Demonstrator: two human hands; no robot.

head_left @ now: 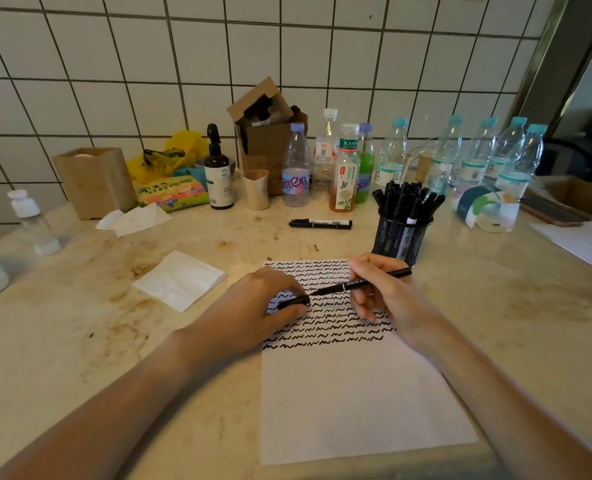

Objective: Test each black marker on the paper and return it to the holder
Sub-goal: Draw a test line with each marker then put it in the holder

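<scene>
We are holding a black marker (360,281) in our right hand (381,292), fingers pinching the barrel, with the bare tip pointing toward our left hand (267,303). Our left hand is pinching the cap (293,302) just beside that tip, both hovering over the paper (357,393), which is lying directly under and in front of our hands. The upper part of the sheet is carrying rows of black squiggles; the nearer part is blank.

We are judging the risks like this: the tip and cap mouth are sitting a little out of line, so a hurried push could be jabbing ink onto our left fingers. A cap not seated fully would be letting the marker dry out. The mesh holder (400,237), just beyond our right hand, is looking crowded with markers, so a careless return could be tipping it. One more marker (320,223) is lying loose beyond both hands and might be getting overlooked.

We are working on a stained, pale stone bench (97,341). A folded napkin (180,280) is resting left of our left hand. Beyond our hands, bottles, a cardboard box (270,133) and a wooden box are standing along a white tiled wall (114,64).
</scene>
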